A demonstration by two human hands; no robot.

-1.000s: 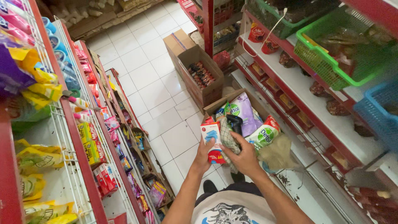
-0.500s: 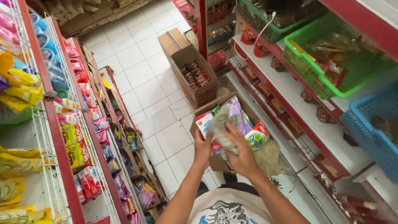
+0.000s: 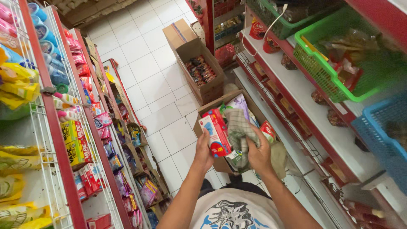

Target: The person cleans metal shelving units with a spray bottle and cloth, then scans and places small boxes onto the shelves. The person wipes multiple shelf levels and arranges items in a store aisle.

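I'm seeing left hand (image 3: 203,148) gripping red-white box (image 3: 216,133) upright, right hand (image 3: 258,152) clutching checked cloth (image 3: 238,129) against it, over open carton (image 3: 212,112).

The person wears a white T-shirt (image 3: 231,214) with a printed picture on the chest, drawn in black lines with some light blue parts at the lower edge. The sleeves are short, so both forearms are bare. Below the left hand (image 3: 203,150) and the right hand (image 3: 259,154) there is no glove, watch, ring or bracelet to see. Dark trousers (image 3: 220,182) show just above the shirt.
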